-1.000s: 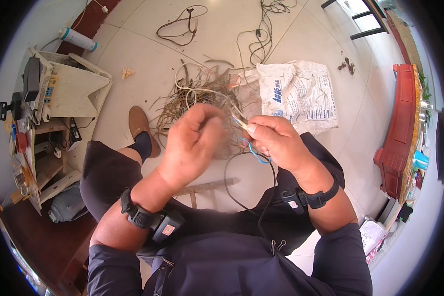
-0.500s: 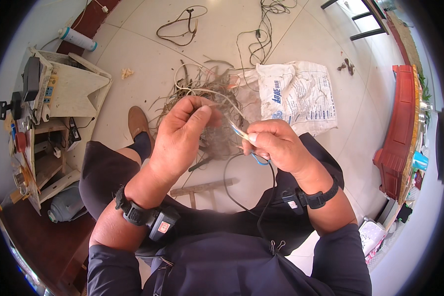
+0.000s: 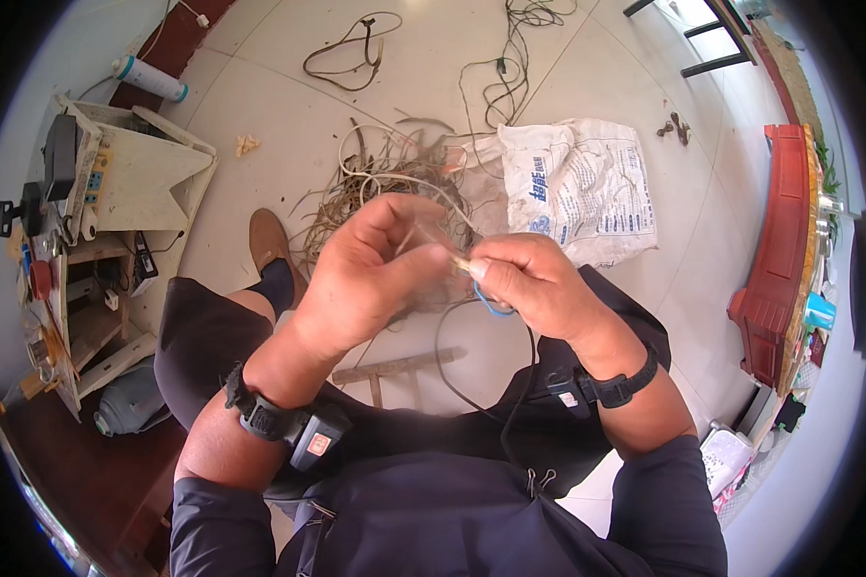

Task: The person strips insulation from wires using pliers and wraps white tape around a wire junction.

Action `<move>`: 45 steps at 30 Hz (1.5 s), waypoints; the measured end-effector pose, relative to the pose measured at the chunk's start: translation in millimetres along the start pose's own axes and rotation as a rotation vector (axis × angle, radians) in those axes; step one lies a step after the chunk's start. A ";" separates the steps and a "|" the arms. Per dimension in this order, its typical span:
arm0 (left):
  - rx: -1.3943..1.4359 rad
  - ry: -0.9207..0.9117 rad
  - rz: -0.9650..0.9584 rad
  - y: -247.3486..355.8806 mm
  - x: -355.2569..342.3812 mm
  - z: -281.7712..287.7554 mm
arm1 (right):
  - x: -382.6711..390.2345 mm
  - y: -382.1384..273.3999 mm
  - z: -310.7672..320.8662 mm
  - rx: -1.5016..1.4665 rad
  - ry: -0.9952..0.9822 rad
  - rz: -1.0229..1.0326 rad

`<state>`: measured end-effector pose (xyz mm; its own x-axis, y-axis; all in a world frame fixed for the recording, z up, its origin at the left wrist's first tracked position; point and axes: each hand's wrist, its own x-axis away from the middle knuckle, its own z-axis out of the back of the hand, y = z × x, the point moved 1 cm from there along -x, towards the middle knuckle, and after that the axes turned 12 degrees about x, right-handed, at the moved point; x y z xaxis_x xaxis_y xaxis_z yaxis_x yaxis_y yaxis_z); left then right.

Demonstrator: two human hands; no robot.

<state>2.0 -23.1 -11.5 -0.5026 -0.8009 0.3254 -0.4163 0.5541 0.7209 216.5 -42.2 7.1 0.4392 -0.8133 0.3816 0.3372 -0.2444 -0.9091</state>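
Note:
My right hand (image 3: 534, 287) is closed, pinching the end of an electrical cable between thumb and fingers. A blue wire (image 3: 489, 301) loops out below those fingers, and a dark cable (image 3: 532, 361) hangs from beneath the hand toward my lap. My left hand (image 3: 370, 274) is right beside the pinched end, its thumb reaching to it. Motion smears its fingertips, so I cannot make out their grip. Behind the hands, a white cable (image 3: 394, 177) curves over a tangled heap of stripped cable scraps (image 3: 332, 207) on the floor.
A white printed sack (image 3: 587, 192) lies right of the heap. Loose cords (image 3: 510, 91) and a looped brown cable (image 3: 356, 77) lie farther off. A wooden T-shaped piece (image 3: 394, 367) sits between my legs. A worn cabinet (image 3: 140, 178) stands left, red wooden furniture (image 3: 775, 260) right.
My left hand has turned and its thumb has moved right, close against the cable end. My right hand has shifted slightly left, still pinching the cable.

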 end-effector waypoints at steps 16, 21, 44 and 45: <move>0.327 0.272 -0.164 14.3 -11.5 23.6 | -4.5 11.3 4.6 0.094 0.297 0.093; 0.338 0.269 -0.145 5.8 -12.8 19.6 | -3.9 5.4 0.0 0.225 0.342 0.076; 0.199 0.066 -0.005 -16.5 -8.0 8.3 | -5.6 2.4 -8.4 0.326 0.310 0.120; 0.190 0.055 -0.012 -17.0 -8.2 8.7 | -5.7 1.9 -10.1 0.282 0.335 0.113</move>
<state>6.5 -24.0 -31.7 -0.4566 -0.8161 0.3544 -0.5605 0.5732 0.5978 206.2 -43.5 1.5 0.2077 -0.9641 0.1652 0.5369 -0.0288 -0.8431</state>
